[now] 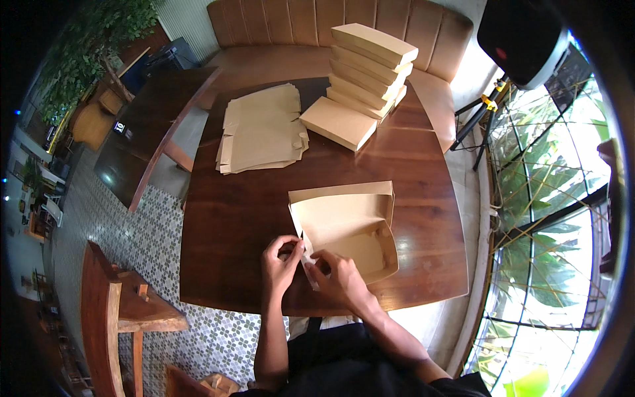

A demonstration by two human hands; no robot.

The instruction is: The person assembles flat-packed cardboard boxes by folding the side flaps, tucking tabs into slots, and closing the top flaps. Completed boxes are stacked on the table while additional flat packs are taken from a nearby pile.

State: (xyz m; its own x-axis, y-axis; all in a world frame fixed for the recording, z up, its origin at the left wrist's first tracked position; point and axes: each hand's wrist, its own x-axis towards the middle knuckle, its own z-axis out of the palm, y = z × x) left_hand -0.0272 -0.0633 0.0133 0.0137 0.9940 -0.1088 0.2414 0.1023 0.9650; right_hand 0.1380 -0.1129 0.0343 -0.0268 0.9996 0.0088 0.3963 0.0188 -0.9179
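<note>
Item: half-folded box (347, 228), brown card, on the table (423, 192) near its front edge; left hand (279, 261) and right hand (338, 276) both pinch its near-left corner flap. Likely light, thin, easily creased (best held by edges and folds). Open side up, long axis running front to back, lid flap away; flat blanks (263, 129) and finished stack (367, 69) lie well beyond.
</note>
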